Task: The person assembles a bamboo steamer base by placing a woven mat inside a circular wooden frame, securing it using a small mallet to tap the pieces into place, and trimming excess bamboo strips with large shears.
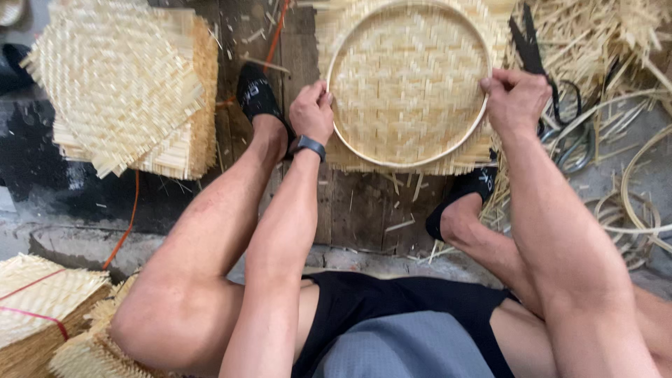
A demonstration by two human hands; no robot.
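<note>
Work piece: a woven bamboo mat (409,84) with a round bamboo hoop (392,162) pressed onto it, upper centre of the frame, lying on dark floor planks (357,203) between the person's feet.
Mat edge: loose strip ends stick out past the hoop on all sides, plainest along the lower edge.
Left hand (311,110): at the hoop's left side, fingers curled shut and pinching the rim; a dark wristband (308,145) sits just below it.
Right hand (514,98): at the hoop's right side, fingers closed in a fist on the rim.
Step in hand: by my judgement, the hoop is being seated and held round on the weave, both sides gripped at once.
Next move calls for: judged only, an even hold on both sides so the hoop stays round and centred, and attention to the untrimmed fringe.
Tools nearby: black-handled shears (542,70) lie just right of the right hand, partly behind it.
Surroundings: a stack of square woven mats (129,84) upper left; loose strips (602,35) upper right; spare hoops (633,217) at right; tied mat bundles (42,308) lower left.
</note>
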